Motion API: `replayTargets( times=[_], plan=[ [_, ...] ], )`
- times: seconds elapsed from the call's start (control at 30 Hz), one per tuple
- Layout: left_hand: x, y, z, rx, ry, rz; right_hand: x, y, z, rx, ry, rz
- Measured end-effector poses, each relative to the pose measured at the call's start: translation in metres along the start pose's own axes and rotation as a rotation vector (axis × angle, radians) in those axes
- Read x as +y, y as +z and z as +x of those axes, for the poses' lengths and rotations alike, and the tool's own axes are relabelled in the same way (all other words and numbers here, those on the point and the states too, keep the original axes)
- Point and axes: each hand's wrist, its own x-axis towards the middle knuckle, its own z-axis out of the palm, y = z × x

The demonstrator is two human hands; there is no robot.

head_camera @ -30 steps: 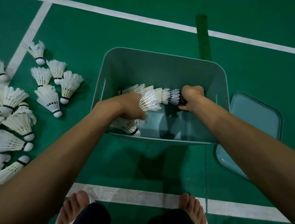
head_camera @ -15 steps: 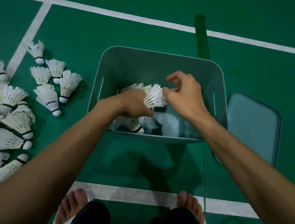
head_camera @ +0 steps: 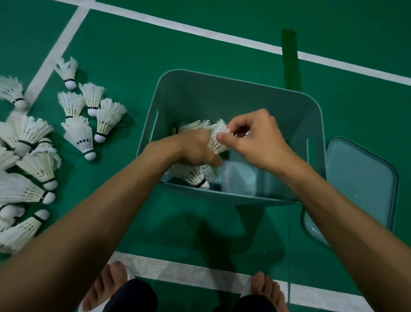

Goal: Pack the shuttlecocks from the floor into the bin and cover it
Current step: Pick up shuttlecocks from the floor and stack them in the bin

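A pale teal bin [head_camera: 236, 94] stands open on the green court floor. Inside it my left hand [head_camera: 195, 150] grips a bunch of white feathered shuttlecocks [head_camera: 215, 138], and more shuttlecocks [head_camera: 194, 176] lie under it by the bin's near wall. My right hand [head_camera: 252, 140] is over the bin and pinches the feather edge of the held bunch with thumb and forefinger. Several loose shuttlecocks [head_camera: 78, 136] lie scattered on the floor left of the bin. The bin's lid [head_camera: 359, 185] lies flat on the floor to its right.
White court lines [head_camera: 185, 28] cross the floor beyond the bin and one runs just before my bare feet [head_camera: 105, 288]. A dark green tape strip [head_camera: 290, 59] lies behind the bin.
My right hand has come up from the bin's right side, where it held the cork end, and now pinches the feathers near my left hand. The left hand has barely moved.
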Motion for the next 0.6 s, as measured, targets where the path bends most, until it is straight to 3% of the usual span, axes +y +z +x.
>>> replayTargets(
  times=[0.07, 0.2, 0.37, 0.6],
  plan=[
    [-0.004, -0.002, 0.003, -0.028, -0.039, -0.020, 0.005, -0.008, 0.008, 0.015, 0.107, 0.072],
    [-0.004, -0.002, 0.004, -0.105, -0.141, 0.049, 0.021, -0.015, 0.027, 0.201, 0.492, 0.193],
    [-0.001, 0.000, 0.011, -0.220, -0.207, 0.089, 0.009, 0.018, 0.040, -0.128, 0.754, 0.339],
    [-0.002, 0.010, 0.014, -0.284, -0.172, -0.151, -0.005, 0.059, 0.060, -0.364, 0.727, 0.157]
  ],
)
